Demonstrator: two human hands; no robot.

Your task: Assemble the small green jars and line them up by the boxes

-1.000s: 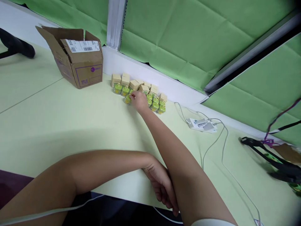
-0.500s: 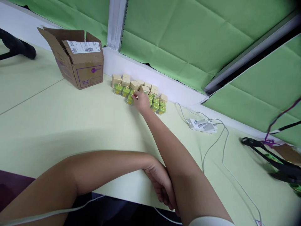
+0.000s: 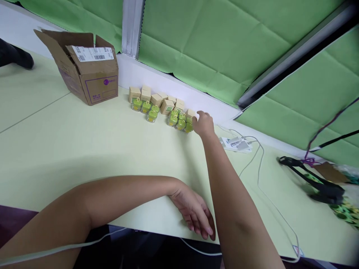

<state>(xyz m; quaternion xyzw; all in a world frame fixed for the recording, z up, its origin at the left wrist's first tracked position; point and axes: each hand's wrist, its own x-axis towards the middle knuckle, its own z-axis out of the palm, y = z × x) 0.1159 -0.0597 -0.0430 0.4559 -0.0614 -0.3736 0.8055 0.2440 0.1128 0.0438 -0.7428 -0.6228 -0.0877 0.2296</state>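
Observation:
My right hand [image 3: 204, 124] is stretched out at the right end of a cluster of small clear jars with green lids and loops on top. Its thumb and fingers are apart beside the rightmost green-lidded jar [image 3: 188, 127]; whether they touch is hard to see. A front jar [image 3: 152, 116] stands with others to the left, across a small gap. Behind the jars runs a row of small tan cartons [image 3: 167, 107]. Near the table's front edge lies my left hand [image 3: 193, 213], with loosely bent fingers and nothing in it.
An open cardboard box [image 3: 101, 87] stands at the back left. To the right are a white power strip [image 3: 237, 145] with cables and a black stand-like object [image 3: 311, 179]. Green blinds [image 3: 210, 48] cover the windows behind the pale table [image 3: 98, 149].
My right hand has left the middle of the jars and moved right to the end of the cluster, its fingers now apart. The left hand's fingers have loosened. The view has shifted slightly.

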